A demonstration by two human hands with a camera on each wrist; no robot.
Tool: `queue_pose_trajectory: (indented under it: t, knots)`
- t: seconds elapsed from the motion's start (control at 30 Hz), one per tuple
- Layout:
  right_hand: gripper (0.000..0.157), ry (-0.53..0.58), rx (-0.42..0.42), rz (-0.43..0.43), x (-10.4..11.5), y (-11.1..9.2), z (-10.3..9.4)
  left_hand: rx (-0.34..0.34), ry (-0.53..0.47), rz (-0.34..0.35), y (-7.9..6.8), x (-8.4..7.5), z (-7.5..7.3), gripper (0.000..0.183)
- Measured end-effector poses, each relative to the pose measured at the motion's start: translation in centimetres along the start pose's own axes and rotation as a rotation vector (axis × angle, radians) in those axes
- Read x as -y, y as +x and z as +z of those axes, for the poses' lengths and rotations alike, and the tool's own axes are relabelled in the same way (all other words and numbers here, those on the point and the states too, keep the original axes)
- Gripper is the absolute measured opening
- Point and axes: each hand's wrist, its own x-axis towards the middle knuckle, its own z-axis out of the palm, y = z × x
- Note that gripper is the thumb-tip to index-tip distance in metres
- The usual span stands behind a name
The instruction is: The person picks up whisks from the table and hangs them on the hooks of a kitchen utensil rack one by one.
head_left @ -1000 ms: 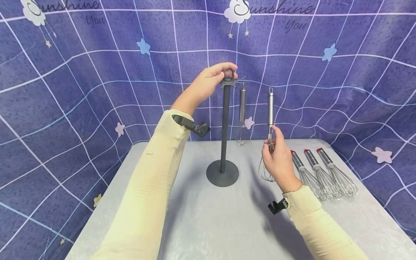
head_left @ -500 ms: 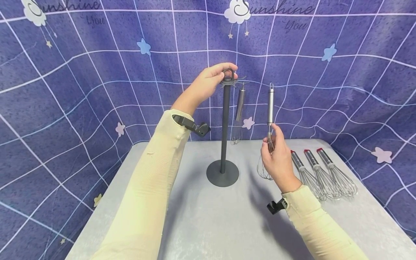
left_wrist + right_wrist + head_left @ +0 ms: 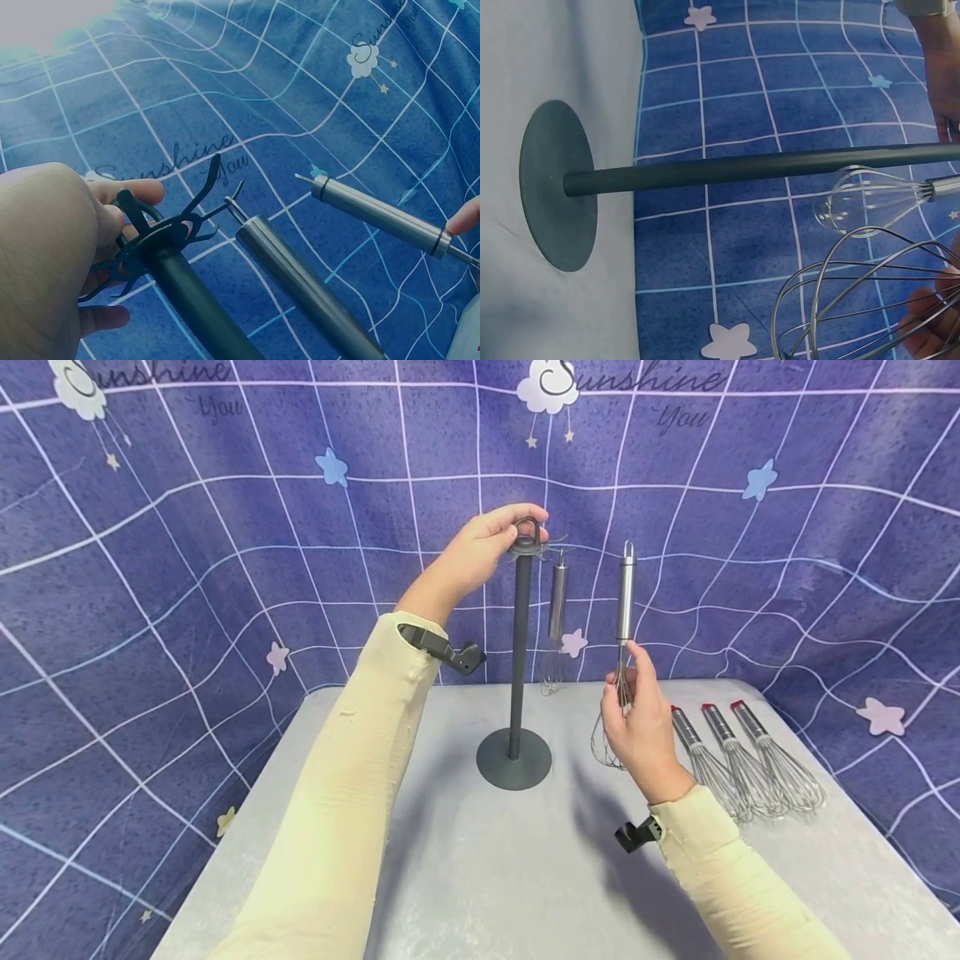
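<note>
My left hand [image 3: 476,556] grips the top of a dark grey hook stand [image 3: 519,652], thumb and fingers around its loop and hooked ring. From a hook on the right side hangs a steel whisk [image 3: 557,602]; the left wrist view shows its handle loop on the hook tip. My right hand [image 3: 643,731] pinches another whisk [image 3: 626,597] where the wires meet the handle. That whisk is nearly upright, handle up, in the air to the right of the hanging one. In the left wrist view the held whisk's handle [image 3: 379,211] stands apart from the hooks.
Three whisks [image 3: 772,752] with red-tipped handles lie side by side on the right of the grey table [image 3: 480,877]. The stand's round base [image 3: 495,768] rests on the table. A blue gridded cloth [image 3: 225,527] hangs behind and at both sides.
My right hand has raised the held whisk, its handle end now higher. The hanging whisk has swung left and partly back. My left hand has stayed on the stand.
</note>
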Motion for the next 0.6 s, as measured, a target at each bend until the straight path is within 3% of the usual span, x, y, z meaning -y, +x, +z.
queue_pose_trajectory:
  t: [0.6]
  knots:
    - [0.060,0.080,-0.020,-0.084,0.49,-0.02,0.20,-0.002,0.003,0.021,-0.02,-0.03,0.01,0.037]
